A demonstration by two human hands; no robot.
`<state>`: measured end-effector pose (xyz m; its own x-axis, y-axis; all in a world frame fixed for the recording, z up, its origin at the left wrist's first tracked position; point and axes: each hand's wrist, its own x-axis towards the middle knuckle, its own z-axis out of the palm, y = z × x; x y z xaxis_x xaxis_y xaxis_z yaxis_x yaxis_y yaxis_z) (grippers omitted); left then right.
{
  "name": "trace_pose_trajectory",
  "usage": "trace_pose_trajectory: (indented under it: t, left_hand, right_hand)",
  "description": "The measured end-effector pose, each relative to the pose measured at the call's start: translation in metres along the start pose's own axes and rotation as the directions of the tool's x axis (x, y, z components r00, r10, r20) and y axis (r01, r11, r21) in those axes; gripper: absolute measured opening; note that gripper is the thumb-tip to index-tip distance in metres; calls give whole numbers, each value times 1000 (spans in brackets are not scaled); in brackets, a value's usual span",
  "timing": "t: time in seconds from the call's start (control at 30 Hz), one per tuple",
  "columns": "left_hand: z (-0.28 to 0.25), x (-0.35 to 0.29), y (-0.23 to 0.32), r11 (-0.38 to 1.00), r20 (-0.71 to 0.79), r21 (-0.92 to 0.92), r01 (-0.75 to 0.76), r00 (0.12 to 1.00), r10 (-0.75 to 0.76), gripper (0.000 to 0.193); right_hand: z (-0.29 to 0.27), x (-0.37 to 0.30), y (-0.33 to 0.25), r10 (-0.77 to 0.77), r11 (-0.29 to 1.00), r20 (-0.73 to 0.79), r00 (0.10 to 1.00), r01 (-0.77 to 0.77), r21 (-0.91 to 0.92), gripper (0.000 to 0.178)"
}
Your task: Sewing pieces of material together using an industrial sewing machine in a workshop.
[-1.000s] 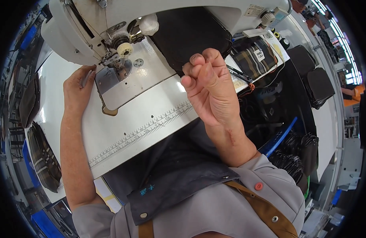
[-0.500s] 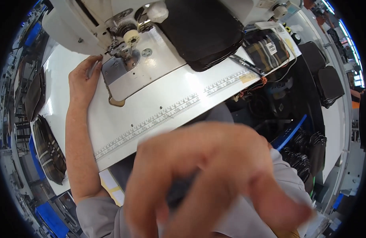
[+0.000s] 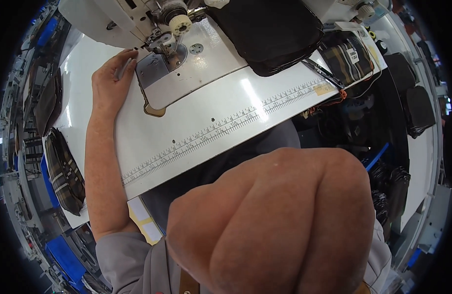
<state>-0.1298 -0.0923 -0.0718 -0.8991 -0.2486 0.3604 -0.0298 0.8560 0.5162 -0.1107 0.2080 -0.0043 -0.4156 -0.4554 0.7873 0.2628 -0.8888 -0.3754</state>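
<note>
Nearest, at five o'clock, the right hand shows bent fingers; whether it grasps anything cannot be told. At ten, the left hand curls loosely, unclenched, on the smooth white bench, best kept clear of the metal sewing machine at eleven. Round-cornered, layered dark pieces lie at one.

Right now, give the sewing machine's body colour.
White; the sewing machine shows best in the head view.

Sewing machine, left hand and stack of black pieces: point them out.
Sewing machine point(image 3: 91, 20), head view: white housing.
Left hand point(image 3: 107, 81), head view: back of hand.
Stack of black pieces point(image 3: 275, 34), head view: top piece.
</note>
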Motion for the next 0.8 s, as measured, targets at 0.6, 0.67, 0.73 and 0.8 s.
trace_pose_trajectory:
  t: [0.6, 0.67, 0.73, 0.8]
  left_hand:
    - [1, -2, 23, 911, -123, 250, -329, 922, 367, 11]
    - [-2, -10, 37, 763, -63, 363, -535, 803, 593, 9]
    - [-1, -22, 62, 673, 69, 366, -642, 740, 669, 16]
    - [12, -26, 92, 658, 98, 241, -713, 693, 714, 22]
  right_hand:
    - [-52, -51, -45, 215, 491, -239, 947, -317, -811, 23]
    - [-63, -56, -54, 72, 152, -222, 972, -231, -961, 17]
    - [-68, -61, -59, -3, 124, -260, 966, -257, -958, 11]
    - [-74, -70, -65, 39, 314, -529, 848, -513, -799, 12]
